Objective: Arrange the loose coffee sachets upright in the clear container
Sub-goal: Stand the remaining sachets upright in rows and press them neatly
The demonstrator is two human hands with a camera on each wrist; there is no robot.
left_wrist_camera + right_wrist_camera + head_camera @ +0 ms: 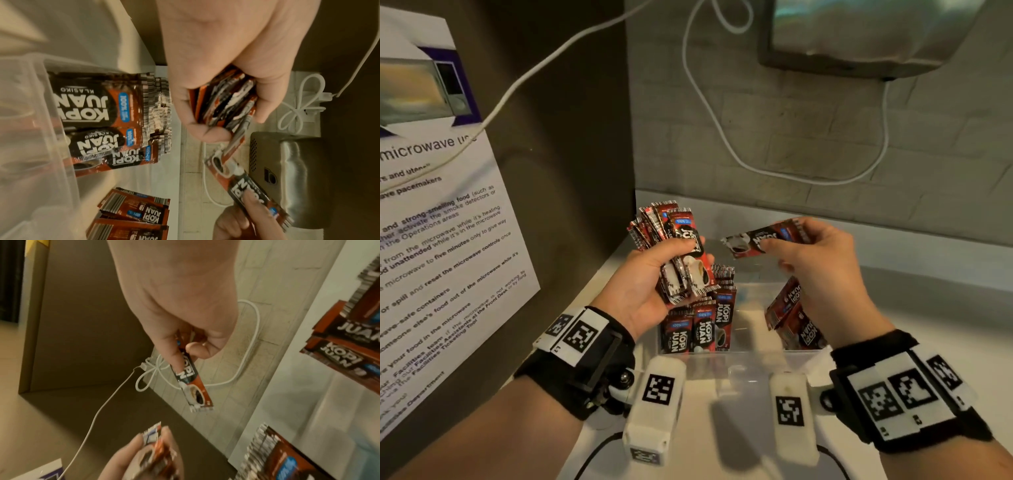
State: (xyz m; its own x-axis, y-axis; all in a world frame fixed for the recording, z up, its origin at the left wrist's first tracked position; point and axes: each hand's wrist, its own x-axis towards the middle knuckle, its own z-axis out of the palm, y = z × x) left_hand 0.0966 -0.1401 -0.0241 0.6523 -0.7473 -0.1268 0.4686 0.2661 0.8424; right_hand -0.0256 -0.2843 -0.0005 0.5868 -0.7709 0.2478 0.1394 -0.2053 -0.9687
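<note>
My left hand [654, 274] grips a fanned bundle of red-and-black coffee sachets [671, 236] above the clear container's [756, 359] left end; the same bundle [226, 104] shows edge-on in the left wrist view. My right hand [815, 253] pinches a single sachet [760, 240] held sideways over the container, thumb on its face [185, 369]. Inside the container, several sachets [702, 325] stand upright at the left. A few more sachets [794, 318] lean tilted at the right.
The container sits on a white counter [928, 308] in a corner. A brown wall with a microwave notice [438, 222] is at the left. A white cable [722, 137] loops on the tiled back wall, and a metal appliance [859, 34] hangs above.
</note>
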